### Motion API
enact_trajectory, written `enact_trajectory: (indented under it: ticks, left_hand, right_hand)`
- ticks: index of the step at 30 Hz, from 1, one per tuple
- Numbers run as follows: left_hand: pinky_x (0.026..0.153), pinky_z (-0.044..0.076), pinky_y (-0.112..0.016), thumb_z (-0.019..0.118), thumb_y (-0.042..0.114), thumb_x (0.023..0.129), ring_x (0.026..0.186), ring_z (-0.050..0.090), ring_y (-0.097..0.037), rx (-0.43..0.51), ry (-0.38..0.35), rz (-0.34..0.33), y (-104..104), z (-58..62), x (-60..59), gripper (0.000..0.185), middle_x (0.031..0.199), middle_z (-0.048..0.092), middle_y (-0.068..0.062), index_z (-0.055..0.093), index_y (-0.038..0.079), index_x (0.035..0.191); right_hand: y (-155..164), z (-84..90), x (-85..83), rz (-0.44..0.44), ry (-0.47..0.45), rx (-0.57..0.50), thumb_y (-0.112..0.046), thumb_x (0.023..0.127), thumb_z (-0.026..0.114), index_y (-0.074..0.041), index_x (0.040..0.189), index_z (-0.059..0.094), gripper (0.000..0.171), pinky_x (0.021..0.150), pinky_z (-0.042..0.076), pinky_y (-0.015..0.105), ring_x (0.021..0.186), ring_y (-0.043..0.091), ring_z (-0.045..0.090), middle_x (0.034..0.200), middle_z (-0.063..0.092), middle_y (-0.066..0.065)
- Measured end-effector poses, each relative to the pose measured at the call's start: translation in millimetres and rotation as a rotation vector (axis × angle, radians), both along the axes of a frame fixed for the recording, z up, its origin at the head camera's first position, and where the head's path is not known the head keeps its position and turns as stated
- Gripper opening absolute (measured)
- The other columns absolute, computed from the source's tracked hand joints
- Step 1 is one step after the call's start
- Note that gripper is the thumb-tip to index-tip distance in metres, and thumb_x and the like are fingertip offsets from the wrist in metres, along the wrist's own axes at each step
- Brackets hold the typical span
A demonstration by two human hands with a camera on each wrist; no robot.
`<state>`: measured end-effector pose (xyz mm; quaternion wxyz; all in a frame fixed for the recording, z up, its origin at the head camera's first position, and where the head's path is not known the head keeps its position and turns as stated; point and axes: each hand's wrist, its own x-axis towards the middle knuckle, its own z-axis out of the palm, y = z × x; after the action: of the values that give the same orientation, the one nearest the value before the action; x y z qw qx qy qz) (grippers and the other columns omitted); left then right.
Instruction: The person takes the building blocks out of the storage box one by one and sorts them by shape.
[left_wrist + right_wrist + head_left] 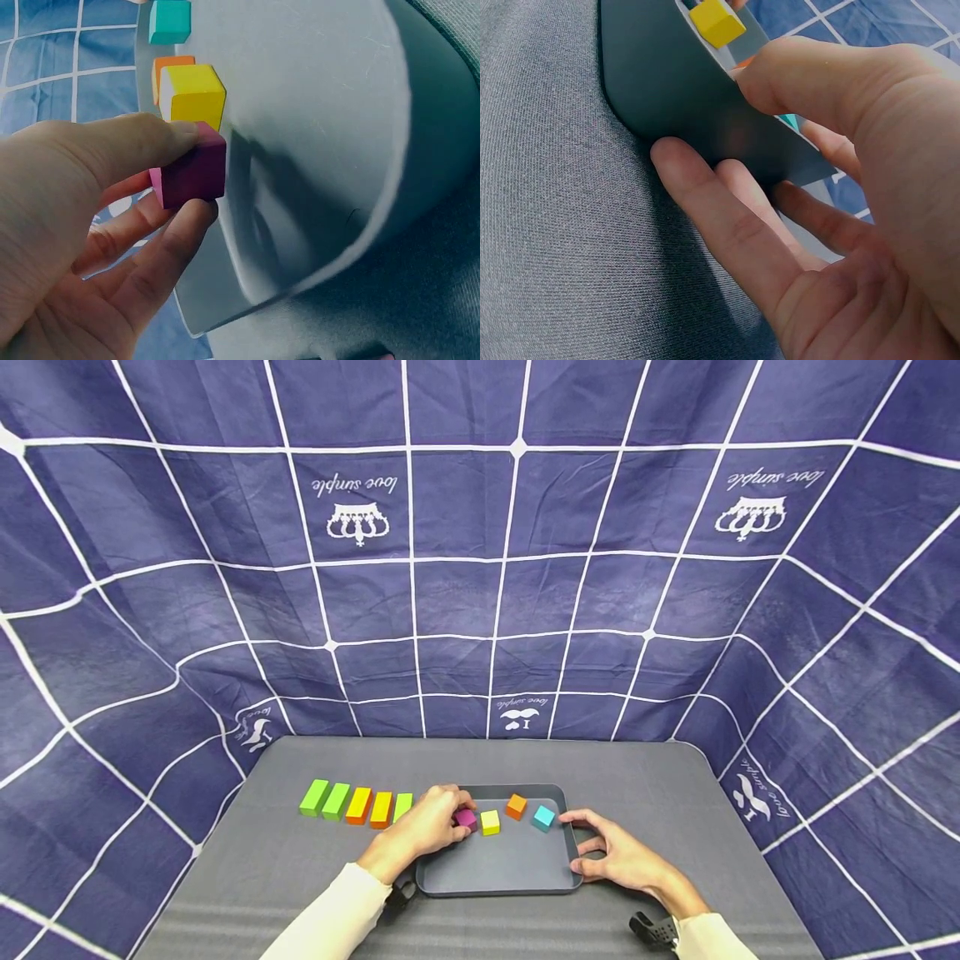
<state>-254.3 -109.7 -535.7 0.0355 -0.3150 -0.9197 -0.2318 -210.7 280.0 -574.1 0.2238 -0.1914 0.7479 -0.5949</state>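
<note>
A grey tray lies on the grey table and holds several small cubes. My left hand pinches the magenta cube between thumb and fingers at the tray's left side, seen close in the left wrist view. Beside it stand a yellow cube, an orange cube and a cyan cube. My right hand grips the tray's right edge. In the right wrist view its thumb lies over the rim and its fingers lie against the outer wall.
Left of the tray runs a row of long blocks on the table: two green, two orange, then one green partly behind my left hand. A navy checked cloth hangs behind and around the table.
</note>
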Motion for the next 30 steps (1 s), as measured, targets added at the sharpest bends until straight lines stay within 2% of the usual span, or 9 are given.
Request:
enact_trajectory:
  ticks: [7, 14, 21, 26, 30]
  left_hand:
    - [0.079, 0.064, -0.028, 0.096, 0.002, 0.090, 0.085, 0.069, -0.015, 0.035, 0.012, -0.029, -5.6, 0.8, 4.2, 0.032, 0.103, 0.078, -0.009, 0.085, 0.001, 0.120]
    - [0.079, 0.063, -0.026, 0.094, 0.002, 0.093, 0.086, 0.071, -0.019, 0.048, 0.016, -0.023, -11.7, 3.4, 12.8, 0.034, 0.105, 0.076, -0.007, 0.085, 0.002, 0.125]
    - [0.077, 0.060, -0.023, 0.094, 0.002, 0.094, 0.085, 0.071, -0.022, 0.078, 0.027, -0.014, -17.7, 5.2, 19.0, 0.034, 0.106, 0.076, -0.006, 0.084, 0.001, 0.127]
    - [0.078, 0.059, -0.023, 0.093, 0.000, 0.093, 0.087, 0.072, -0.025, 0.097, 0.035, -0.007, -23.5, 7.2, 21.6, 0.036, 0.108, 0.077, -0.007, 0.084, 0.001, 0.128]
    - [0.078, 0.061, -0.022, 0.093, 0.000, 0.093, 0.086, 0.072, -0.020, 0.096, 0.043, 0.011, -30.4, 7.7, 22.4, 0.037, 0.108, 0.077, -0.006, 0.084, 0.002, 0.129]
  right_hand:
    - [1.6, -3.3, 0.4, 0.001, -0.021, -0.026, 0.004, 0.103, 0.082, -0.001, 0.171, 0.045, 0.078, 0.086, 0.073, 0.037, 0.114, 0.025, 0.080, 0.154, 0.051, 0.044]
    - [2.0, -6.2, 2.3, 0.017, -0.030, -0.056, 0.003, 0.103, 0.082, 0.000, 0.172, 0.043, 0.079, 0.086, 0.073, 0.037, 0.112, 0.024, 0.080, 0.146, 0.057, 0.045]
    - [1.8, -6.7, 3.2, 0.046, -0.045, -0.067, 0.004, 0.103, 0.080, -0.001, 0.176, 0.040, 0.083, 0.086, 0.073, 0.035, 0.107, 0.024, 0.082, 0.130, 0.075, 0.041]
    - [1.7, -5.0, 3.8, 0.039, -0.046, -0.069, 0.005, 0.104, 0.079, -0.001, 0.176, 0.040, 0.081, 0.086, 0.073, 0.036, 0.109, 0.025, 0.083, 0.131, 0.074, 0.041]
    - [-0.3, -2.9, 3.4, 0.023, -0.041, -0.045, 0.002, 0.106, 0.078, -0.002, 0.175, 0.042, 0.078, 0.087, 0.073, 0.039, 0.109, 0.026, 0.082, 0.128, 0.075, 0.038]
